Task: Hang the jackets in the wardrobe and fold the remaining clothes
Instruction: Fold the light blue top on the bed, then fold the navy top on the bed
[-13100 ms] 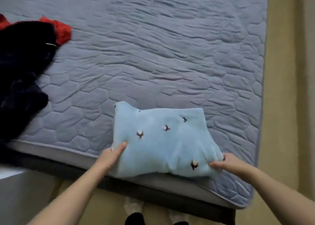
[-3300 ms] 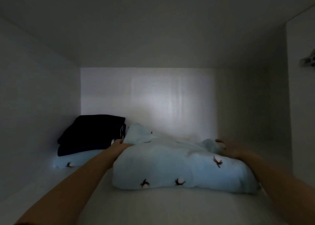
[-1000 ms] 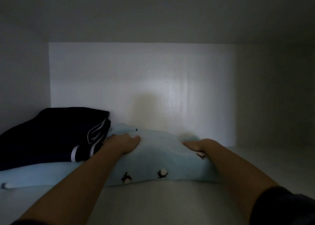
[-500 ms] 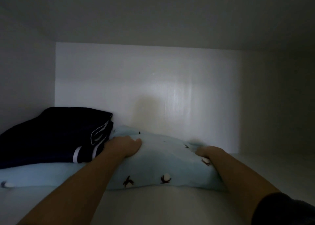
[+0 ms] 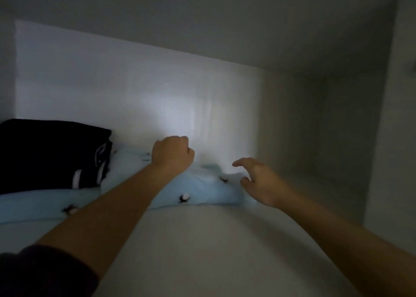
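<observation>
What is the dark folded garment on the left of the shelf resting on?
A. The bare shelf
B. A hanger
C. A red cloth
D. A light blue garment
D: the dark folded garment lies on top of a light blue garment with small dark motifs, which sticks out beneath it onto the shelf.
</observation>
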Demonstrator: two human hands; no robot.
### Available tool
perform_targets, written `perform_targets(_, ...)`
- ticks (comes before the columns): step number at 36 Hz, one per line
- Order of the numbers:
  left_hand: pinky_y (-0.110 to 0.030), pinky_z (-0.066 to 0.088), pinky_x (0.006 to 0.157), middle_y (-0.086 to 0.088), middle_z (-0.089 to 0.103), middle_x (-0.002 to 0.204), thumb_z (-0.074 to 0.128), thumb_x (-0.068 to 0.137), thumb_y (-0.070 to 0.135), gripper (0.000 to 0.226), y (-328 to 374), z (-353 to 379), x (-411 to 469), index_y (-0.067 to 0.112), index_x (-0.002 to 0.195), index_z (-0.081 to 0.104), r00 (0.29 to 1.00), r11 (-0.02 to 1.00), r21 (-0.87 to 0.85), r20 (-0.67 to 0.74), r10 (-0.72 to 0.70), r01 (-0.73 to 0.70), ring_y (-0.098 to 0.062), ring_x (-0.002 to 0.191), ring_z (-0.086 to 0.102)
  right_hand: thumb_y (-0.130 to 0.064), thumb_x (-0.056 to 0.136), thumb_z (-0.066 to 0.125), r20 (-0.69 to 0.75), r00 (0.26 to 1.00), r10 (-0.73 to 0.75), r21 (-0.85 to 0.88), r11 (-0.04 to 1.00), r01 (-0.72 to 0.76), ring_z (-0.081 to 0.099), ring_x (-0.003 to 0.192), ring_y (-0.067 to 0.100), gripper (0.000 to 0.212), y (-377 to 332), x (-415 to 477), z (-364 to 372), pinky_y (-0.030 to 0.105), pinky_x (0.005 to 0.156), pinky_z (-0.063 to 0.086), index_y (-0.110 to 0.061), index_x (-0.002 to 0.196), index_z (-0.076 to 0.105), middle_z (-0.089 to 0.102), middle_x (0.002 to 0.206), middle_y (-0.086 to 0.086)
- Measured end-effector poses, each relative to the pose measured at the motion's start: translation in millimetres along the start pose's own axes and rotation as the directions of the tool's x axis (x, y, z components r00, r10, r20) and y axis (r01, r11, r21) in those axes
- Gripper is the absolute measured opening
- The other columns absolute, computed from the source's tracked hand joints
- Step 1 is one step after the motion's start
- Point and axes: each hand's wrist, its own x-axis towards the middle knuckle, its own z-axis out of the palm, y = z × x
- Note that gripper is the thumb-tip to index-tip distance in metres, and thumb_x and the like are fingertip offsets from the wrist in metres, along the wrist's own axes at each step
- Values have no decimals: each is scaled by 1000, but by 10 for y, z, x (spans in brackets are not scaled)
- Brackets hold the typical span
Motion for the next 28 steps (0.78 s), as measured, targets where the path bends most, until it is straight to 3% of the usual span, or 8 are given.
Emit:
perform_targets(4,-28,38,64,-4,67,88,47,90,27,21,774,-354,-222,16,94,64,977,962,-173,-59,206,-213,-25,76,58,-9,88,51,-139,987,85,63,995,-76,52,116,15,42,-15,-907,-310,12,86,32,-20,129,53,55,129,-1)
perform_targets(7,-30,43,66,1,67,88,48,87,32,17,1318,-680,-586,22,89,61,915,874,-271,-100,390,-403,-26,80,60,-6,85,51,-220,960,176,128,980,-151,54,111,12,41,-18,-1550,-516,14,85,36,-20,123,56,56,120,-4)
perform_targets(10,-30,40,66,0,67,86,44,87,36,21,1670,-898,-1048,21,87,59,769,732,-236,-195,609,-639,-28,82,62,-12,79,46,-289,919,269,261,946,-194,55,105,6,40,-69,-2189,-719,21,87,45,-20,115,60,58,116,-7)
perform_targets(14,-27,43,59,3,63,68,32,80,38,36,2107,-1236,-1759,20,75,62,502,457,-216,-271,821,-863,-23,66,62,-1,82,45,-357,850,388,358,897,-259,58,99,-1,40,-130,-3173,-1023,13,80,46,-32,103,59,61,113,-10)
perform_targets(16,-27,44,56,4,60,64,37,79,38,29,2458,-1432,-2135,21,72,60,407,337,-274,-259,876,-901,-22,63,60,8,82,45,-394,793,465,363,871,-330,61,96,1,47,-155,-3824,-1206,11,79,46,-34,99,59,63,112,-8)
perform_targets(19,-28,46,56,6,62,70,34,80,43,31,2931,-1685,-2601,24,77,57,326,216,-385,-248,912,-897,-19,69,61,15,79,44,-425,710,562,379,822,-425,63,93,2,51,-210,-4659,-1407,13,77,47,-31,96,60,63,111,-9)
perform_targets(24,-27,44,58,9,64,75,24,79,48,40,3785,-2089,-3409,24,82,55,187,-1,-460,-363,913,-888,-15,69,61,11,82,43,-454,552,699,395,714,-578,65,93,4,49,-353,-5961,-1735,14,76,48,-31,97,63,64,106,-14)
perform_targets(28,-25,42,53,12,59,67,41,82,44,21,4558,-2566,-4426,27,80,54,152,-145,-602,-415,897,-785,-11,57,55,9,83,41,-487,387,783,417,597,-685,65,94,4,51,-570,-7293,-2109,13,75,48,-35,95,63,64,107,-21)
